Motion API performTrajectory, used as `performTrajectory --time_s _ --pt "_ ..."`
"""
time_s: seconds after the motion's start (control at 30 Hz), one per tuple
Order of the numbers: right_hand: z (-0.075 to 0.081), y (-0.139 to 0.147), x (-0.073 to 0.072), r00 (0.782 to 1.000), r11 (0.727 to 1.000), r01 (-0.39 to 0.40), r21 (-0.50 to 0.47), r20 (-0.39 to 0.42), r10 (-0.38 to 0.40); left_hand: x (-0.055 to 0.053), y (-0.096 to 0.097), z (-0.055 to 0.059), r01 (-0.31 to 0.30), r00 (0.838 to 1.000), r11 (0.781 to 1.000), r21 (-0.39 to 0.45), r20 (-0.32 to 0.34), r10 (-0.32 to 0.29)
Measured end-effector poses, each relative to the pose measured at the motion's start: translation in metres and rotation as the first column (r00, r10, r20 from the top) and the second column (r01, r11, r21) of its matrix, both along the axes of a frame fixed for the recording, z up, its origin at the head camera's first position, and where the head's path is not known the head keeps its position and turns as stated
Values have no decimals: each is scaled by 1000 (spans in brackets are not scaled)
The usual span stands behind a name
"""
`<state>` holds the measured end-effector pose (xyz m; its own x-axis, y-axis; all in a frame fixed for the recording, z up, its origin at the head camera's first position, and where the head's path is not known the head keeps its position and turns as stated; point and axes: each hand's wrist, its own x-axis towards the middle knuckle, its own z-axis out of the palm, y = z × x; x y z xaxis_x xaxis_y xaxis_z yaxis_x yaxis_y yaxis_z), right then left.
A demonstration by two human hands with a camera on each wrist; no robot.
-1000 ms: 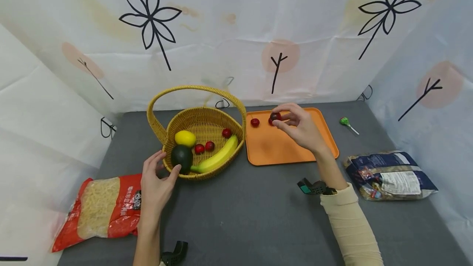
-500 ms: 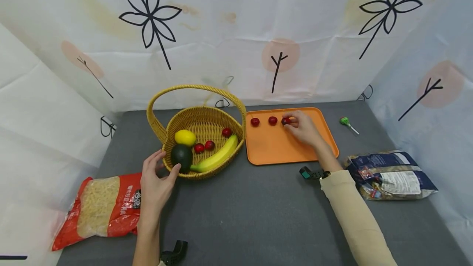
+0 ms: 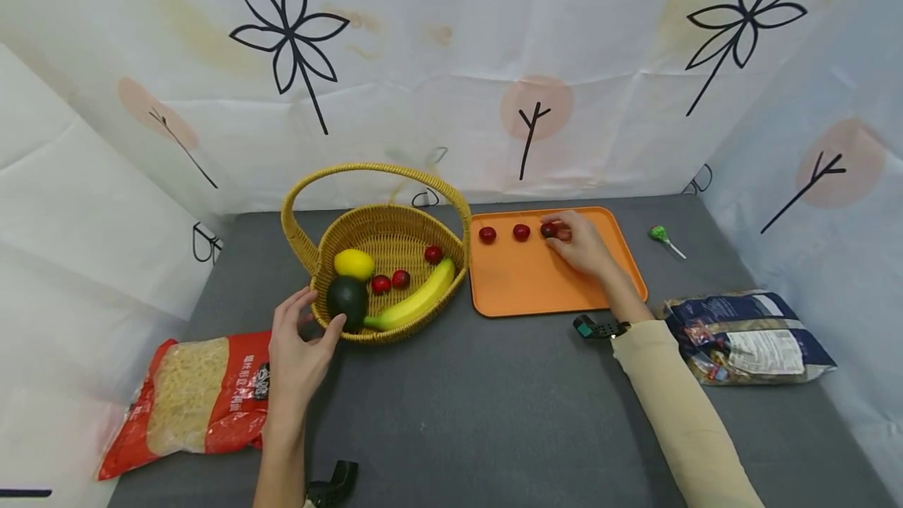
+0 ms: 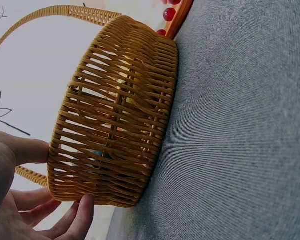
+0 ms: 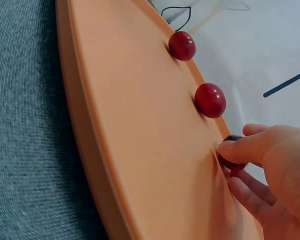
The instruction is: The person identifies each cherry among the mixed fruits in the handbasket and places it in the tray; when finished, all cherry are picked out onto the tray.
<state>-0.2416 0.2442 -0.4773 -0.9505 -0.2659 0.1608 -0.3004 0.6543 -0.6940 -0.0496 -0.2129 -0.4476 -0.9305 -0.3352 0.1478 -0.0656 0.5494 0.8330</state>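
Observation:
My left hand (image 3: 299, 351) grips the near left end of a yellow wicker basket (image 3: 381, 227), thumb and fingers spread around its rim. In the basket lie a yellow lemon (image 3: 354, 264), a dark green avocado (image 3: 347, 302), a banana (image 3: 418, 302) and three red cherry-like fruits (image 3: 400, 279). My right hand (image 3: 584, 245) pinches another cherry-like fruit (image 5: 234, 159) between thumb and fingers, low over the far side of the orange tray (image 3: 529, 281). Two more such fruits (image 5: 210, 100) sit on the tray, in a row to its left.
A red pasta bag (image 3: 194, 394) lies left of my left forearm. On the right are a green lollipop (image 3: 659, 234) and a dark blue bag (image 3: 748, 335). White patterned cloth (image 3: 423, 77) walls in the grey table (image 3: 451, 414) behind and at both sides.
My right hand has moved right and down toward the tray with its red fruit, bringing it level with the two others; it has barely moved since half a second ago. The left hand stays put.

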Motion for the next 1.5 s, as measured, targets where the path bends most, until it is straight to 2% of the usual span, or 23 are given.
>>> performTrajectory --time_s 0.27,0.5,0.6,0.8,0.9,1.0,1.2,1.33,1.5 --pt "8 2 4 1000 999 -6 -40 21 7 0 0 -1 7 1000 1000 7 -5 -7" --pt "26 -9 17 1000 986 -4 -167 15 7 0 -1 -1 3 1000 1000 2 -11 -3" --pt "38 -17 26 1000 969 -31 -246 -13 28 0 -2 -1 4 1000 1000 5 -15 -4" --pt "69 -38 49 989 905 -138 -403 -100 106 -1 -1 -1 13 1000 1000 26 -7 -13" --pt "83 -53 62 975 869 -220 -442 -138 177 0 -1 0 11 1000 1000 25 -3 -11" --pt "92 -70 73 949 829 -315 -462 -166 268 0 -1 0 8 1000 1000 21 -1 -8" --pt "96 -107 90 890 764 -450 -463 -163 426 -1 0 0 7 1000 1000 20 8 -7" --pt "92 -132 92 860 746 -493 -447 -124 494 -1 0 0 6 1000 1000 14 14 -6" --pt "85 -162 84 833 732 -522 -438 -77 548 0 0 0 5 1000 1000 15 16 -5"
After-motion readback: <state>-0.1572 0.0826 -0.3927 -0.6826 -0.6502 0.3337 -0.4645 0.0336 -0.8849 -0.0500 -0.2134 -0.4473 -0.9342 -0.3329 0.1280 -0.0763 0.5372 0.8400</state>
